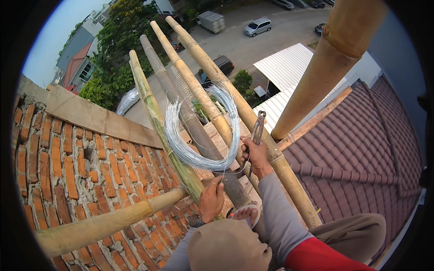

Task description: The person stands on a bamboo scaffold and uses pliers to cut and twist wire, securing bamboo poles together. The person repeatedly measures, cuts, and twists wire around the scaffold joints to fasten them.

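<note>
A large coil of silvery wire (173,143) lies across the bamboo poles in front of me, with loose strands arching off it. My right hand (257,157), at the coil's near right edge, is closed around the handles of dark metal pincers (259,125), whose head points up and away. Just below the coil, my left hand (211,201) pinches a thin strand of wire (222,179) between thumb and fingers. The strand's exact end is too fine to make out. My sandalled foot (246,213) rests on the poles between my arms.
Several bamboo poles (199,52) run outward high above a street. A thick upright bamboo post (316,74) stands at right, beside a tiled roof (343,153). At left are a rough brick wall (68,156) and a crossing bamboo pole (113,217). Vehicles stand far below.
</note>
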A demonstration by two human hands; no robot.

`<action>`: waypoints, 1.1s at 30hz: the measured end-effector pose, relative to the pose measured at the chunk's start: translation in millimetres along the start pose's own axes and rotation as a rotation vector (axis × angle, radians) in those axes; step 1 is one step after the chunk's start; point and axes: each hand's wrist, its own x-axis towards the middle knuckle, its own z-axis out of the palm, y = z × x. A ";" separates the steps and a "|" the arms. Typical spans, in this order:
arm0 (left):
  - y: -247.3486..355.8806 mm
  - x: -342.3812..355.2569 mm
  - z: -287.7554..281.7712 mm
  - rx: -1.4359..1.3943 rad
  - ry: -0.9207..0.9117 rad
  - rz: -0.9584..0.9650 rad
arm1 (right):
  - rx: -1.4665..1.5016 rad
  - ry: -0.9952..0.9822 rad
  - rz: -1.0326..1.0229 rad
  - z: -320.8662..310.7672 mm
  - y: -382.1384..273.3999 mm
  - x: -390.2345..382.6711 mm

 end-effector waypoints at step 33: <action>-44.6 -71.2 -40.0 -0.022 -0.015 -0.177 | -1.608 -0.564 -0.423 8.4 -22.6 75.9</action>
